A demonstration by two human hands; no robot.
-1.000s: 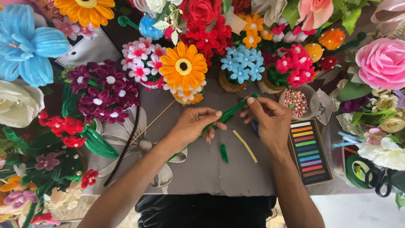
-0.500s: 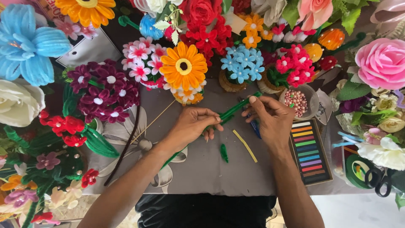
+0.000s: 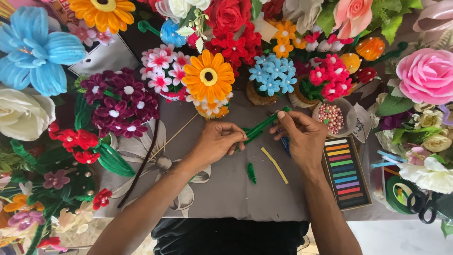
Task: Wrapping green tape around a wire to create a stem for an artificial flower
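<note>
From up here I first see a small round bowl (image 3: 340, 109) on the grey bench (image 3: 226, 198), just right of my right hand (image 3: 302, 137), filled with tiny pink and pearly beads (image 3: 330, 117). Below it lies a flat open box of pastel chalks (image 3: 346, 173), sticks laid side by side in bands of white, orange, yellow, green, blue, purple, red and brown. Further right, a roll of green tape (image 3: 398, 193) sits beside black-handled scissors (image 3: 422, 205).

The thing I'm working is a green pipe cleaner stem (image 3: 262, 126). Its long axis runs diagonally: the lower end sits at my left hand (image 3: 217, 141), and it rises up and to the right, its far tip pointing toward the blue flower cluster (image 3: 270, 75). It looks fuzzy, deep green, thin and fairly straight, held above the middle of the bench between both hands.

My left hand pinches the lower end between thumb and fingertips. My right hand grips the upper part, fingers curled over it.

On the bench below the stem lie a short green pipe cleaner scrap (image 3: 251, 173) and a thin yellow strip (image 3: 274, 165), apart from each other. A thin wooden skewer (image 3: 177, 134) slants off left of my left hand.
</note>
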